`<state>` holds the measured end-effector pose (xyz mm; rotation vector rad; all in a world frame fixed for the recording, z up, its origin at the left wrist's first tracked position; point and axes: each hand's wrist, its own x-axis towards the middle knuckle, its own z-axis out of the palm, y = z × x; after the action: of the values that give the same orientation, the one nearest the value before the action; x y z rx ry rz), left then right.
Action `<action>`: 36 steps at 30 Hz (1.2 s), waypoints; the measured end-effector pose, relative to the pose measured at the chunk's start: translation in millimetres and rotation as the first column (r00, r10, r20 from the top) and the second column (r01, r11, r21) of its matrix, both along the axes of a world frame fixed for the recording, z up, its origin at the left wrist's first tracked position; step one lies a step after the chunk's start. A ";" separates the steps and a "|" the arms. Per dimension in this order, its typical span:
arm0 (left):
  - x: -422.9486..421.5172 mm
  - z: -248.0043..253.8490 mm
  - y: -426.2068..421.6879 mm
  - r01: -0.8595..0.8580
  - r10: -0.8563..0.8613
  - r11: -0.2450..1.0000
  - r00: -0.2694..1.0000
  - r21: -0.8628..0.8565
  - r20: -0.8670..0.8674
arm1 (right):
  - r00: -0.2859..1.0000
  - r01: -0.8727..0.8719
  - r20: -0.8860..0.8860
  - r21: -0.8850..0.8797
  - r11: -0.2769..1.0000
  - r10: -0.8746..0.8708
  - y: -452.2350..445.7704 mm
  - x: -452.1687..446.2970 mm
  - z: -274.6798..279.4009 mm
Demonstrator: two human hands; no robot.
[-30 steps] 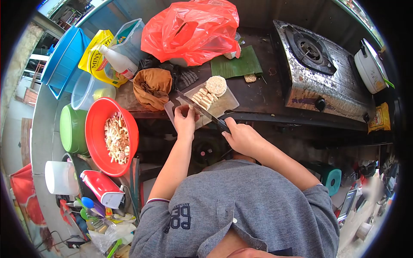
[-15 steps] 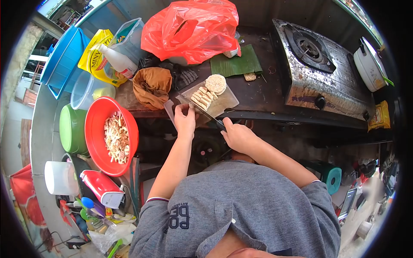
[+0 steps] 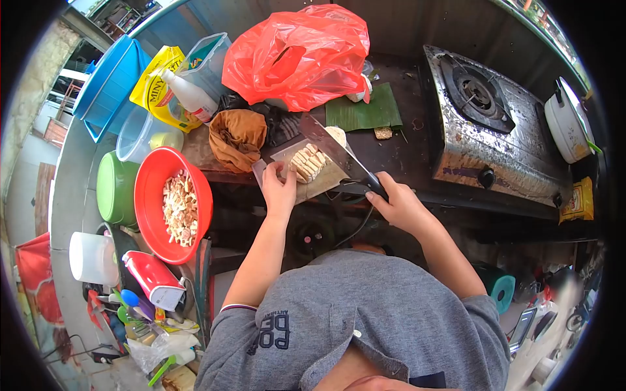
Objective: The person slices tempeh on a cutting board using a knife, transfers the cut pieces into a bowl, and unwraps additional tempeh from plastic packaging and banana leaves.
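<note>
My right hand is closed around the black handle of a wide-bladed kitchen knife. Its blade points up and left, over the right side of the cutting board. Rows of cut tempeh lie on the board, left of the blade. Partly behind the blade is a round slice of tempeh. The curled fingers of my left hand press against the left end of the cut tempeh; their tips are partly hidden.
A red bowl of cut pieces stands at the left, near a green container. Behind the board are a brown cloth, a red plastic bag and a green leaf. To the right stands a gas stove.
The knife has swung from the left front side of the tempeh to its right side, turned more upright. My right hand moved right; my left hand stays by the tempeh's left end.
</note>
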<state>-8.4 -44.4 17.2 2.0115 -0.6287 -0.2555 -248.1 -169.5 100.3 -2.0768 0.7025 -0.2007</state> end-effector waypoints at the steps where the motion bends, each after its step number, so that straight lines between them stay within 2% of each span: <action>1: 0.7 2.9 -1.4 -0.003 -0.012 0.997 0.982 0.077 0.191 | 0.998 0.061 -0.020 0.058 0.996 -0.060 -3.5 -8.4 3.7; 2: 2.5 7.8 -6.3 -0.007 -0.010 0.997 0.981 0.082 0.193 | 0.998 0.058 -0.018 0.063 0.996 -0.057 -7.2 -17.2 3.1; 4: 8.4 24.6 -29.3 0.148 -0.156 0.988 0.951 0.051 0.266 | 0.993 0.120 -0.006 0.090 0.989 -0.120 -13.6 -33.3 2.4; 5: 13.3 25.0 -43.2 0.150 -0.159 0.987 0.951 0.053 0.265 | 0.992 0.123 -0.007 0.092 0.988 -0.122 -14.0 -38.7 5.4; 7: 24.4 27.3 -75.5 0.388 -0.405 0.913 0.902 0.127 0.152 | 0.971 0.235 -0.119 0.296 0.926 -0.209 -15.8 -49.0 10.9; 8: 29.2 31.1 -90.2 0.390 -0.407 0.912 0.900 0.130 0.153 | 0.968 0.246 -0.137 0.320 0.915 -0.212 -17.0 -53.0 9.9; 10: 33.2 45.5 -116.1 0.613 -0.650 0.663 0.756 0.430 -0.075 | 0.975 0.220 -0.103 0.293 0.930 -0.199 -21.5 -62.4 -2.6; 11: 37.2 42.4 -125.6 0.616 -0.655 0.657 0.752 0.434 -0.075 | 0.981 0.195 -0.070 0.261 0.945 -0.183 -23.3 -66.3 -10.1; 13: 46.7 29.0 -139.0 0.661 -0.727 0.478 0.667 0.578 -0.162 | 0.983 0.181 -0.007 0.240 0.954 -0.185 -26.3 -73.2 -16.4; 15: 45.6 29.9 -145.7 0.650 -0.748 0.472 0.653 0.596 -0.119 | 0.988 0.152 -0.018 0.228 0.962 -0.152 -29.0 -77.2 -15.3; 17: 38.1 43.5 -147.9 0.610 -0.770 0.396 0.628 0.686 -0.114 | 0.985 0.172 -0.068 0.301 0.938 -0.159 -31.9 -78.8 -7.2; 19: 36.6 49.1 -150.0 0.611 -0.780 0.409 0.620 0.678 -0.087 | 0.987 0.159 -0.055 0.282 0.946 -0.150 -34.4 -81.5 -9.9; 21: 35.6 56.2 -153.5 0.635 -0.764 0.336 0.616 0.695 -0.193 | 0.990 0.143 -0.026 0.259 0.955 -0.141 -38.7 -83.9 -17.7; 23: 36.8 57.0 -154.6 0.632 -0.772 0.350 0.613 0.692 -0.170 | 0.991 0.130 -0.004 0.243 0.961 -0.133 -40.5 -86.4 -22.2; 25: 43.0 59.7 -158.1 0.757 -0.677 0.378 0.619 0.533 -0.399 | 0.988 0.136 0.034 0.227 0.964 -0.148 -42.9 -87.8 -23.2; 27: 49.6 54.5 -163.9 0.765 -0.681 0.385 0.613 0.516 -0.401 | 0.986 0.142 0.060 0.217 0.966 -0.158 -46.1 -90.6 -26.6; 29: 46.2 53.0 -168.9 0.732 -0.554 0.661 0.624 0.164 -0.551 | 0.982 0.148 0.082 0.212 0.966 -0.169 -48.3 -91.7 -27.3; 30: 42.4 50.8 -174.5 0.702 -0.534 0.711 0.586 0.052 -0.610 | 0.981 0.168 0.049 0.254 0.952 -0.186 -49.8 -92.3 -24.5; 31: 38.7 43.9 -181.2 0.702 -0.532 0.710 0.585 0.055 -0.612 | 0.979 0.189 0.015 0.295 0.937 -0.203 -50.9 -93.1 -22.7; 33: 35.8 18.6 -195.9 0.443 -0.296 0.883 0.779 0.152 -0.552 | 0.976 0.208 -0.005 0.336 0.919 -0.219 -51.7 -94.0 -21.6; 34: 39.1 0.9 -201.5 0.437 -0.339 0.898 0.763 0.052 -0.551 | 0.972 0.225 -0.026 0.373 0.900 -0.233 -52.0 -94.5 -21.7; 35: 45.1 -15.2 -206.5 0.438 -0.339 0.897 0.761 0.053 -0.553 | 0.972 0.227 -0.027 0.374 0.899 -0.234 -52.2 -95.5 -24.2; 36: 40.2 -10.9 -210.0 0.456 -0.396 0.878 0.863 0.146 -0.314 | 0.973 0.217 -0.005 0.341 0.915 -0.229 -52.1 -96.8 -28.5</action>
<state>31.8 -254.4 6.3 1.9675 -0.8962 -0.8936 -344.9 -221.6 71.8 -1.6595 0.8874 -0.2269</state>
